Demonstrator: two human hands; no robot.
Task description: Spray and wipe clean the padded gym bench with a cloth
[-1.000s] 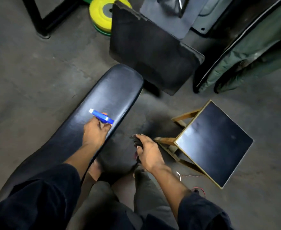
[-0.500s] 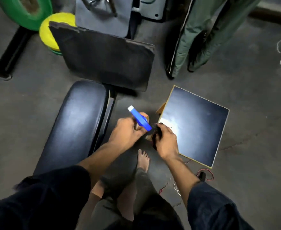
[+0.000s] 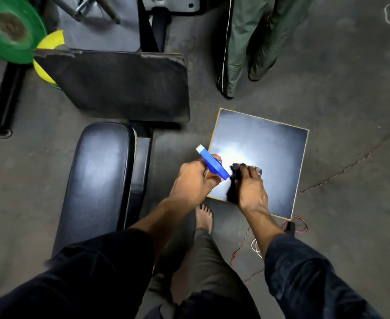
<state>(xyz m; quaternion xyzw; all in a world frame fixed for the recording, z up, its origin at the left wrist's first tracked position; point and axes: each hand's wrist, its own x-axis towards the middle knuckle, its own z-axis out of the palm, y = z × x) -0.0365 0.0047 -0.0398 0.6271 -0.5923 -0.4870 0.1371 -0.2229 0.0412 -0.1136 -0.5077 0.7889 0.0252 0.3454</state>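
Both hands have swung off the padded bench: left hand fingers clamped on the blue spray bottle, right hand fingers bunching a dark cloth. Lying lengthwise, the bench sits left of the fingers, nearer the left hand.

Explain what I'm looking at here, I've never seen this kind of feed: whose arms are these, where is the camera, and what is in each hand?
There is no machine: a person wears a wide-angle camera on the head, looking down at their own arms, legs and bare foot. The left hand holds a blue spray bottle. The right hand grips a dark cloth over a small square black-topped stool. The long padded gym bench lies to the left on the concrete floor. Beyond it are a flat dark pad, green and yellow weight plates and a green garment.
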